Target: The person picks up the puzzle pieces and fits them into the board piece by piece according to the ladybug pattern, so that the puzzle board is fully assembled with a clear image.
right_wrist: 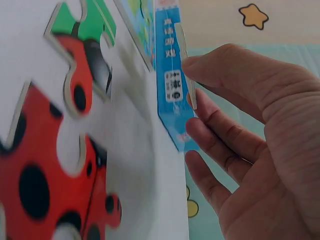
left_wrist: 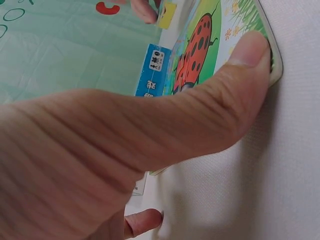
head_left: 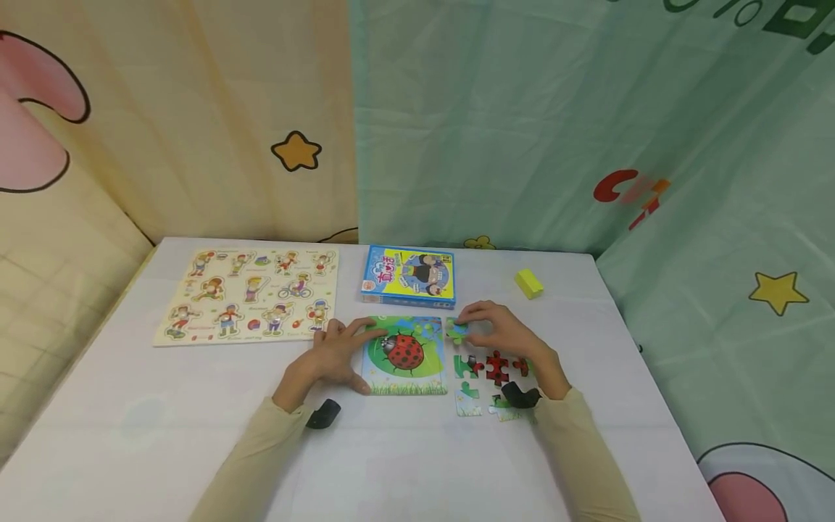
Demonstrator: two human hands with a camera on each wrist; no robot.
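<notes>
A square ladybug picture board (head_left: 404,355) lies flat in the middle of the table. My left hand (head_left: 337,353) is spread along its left side. The thumb (left_wrist: 252,50) presses the near corner, while a forefinger reaches over the far part of that side. Just right of the board, my right hand (head_left: 499,330) pinches a thin jigsaw piece (right_wrist: 186,65) between thumb and fingertips, raised off the table. In the head view that piece shows green and blue. Loose ladybug jigsaw pieces (head_left: 497,368) lie below the right hand, some partly hidden by the wrist and its black camera.
A blue and yellow game box (head_left: 409,278) lies behind the board. At the back left is a cream board (head_left: 248,297) with pictures of children at sports, close to the left fingers. A yellow block (head_left: 528,283) sits at the back right. Curtains hang behind the table.
</notes>
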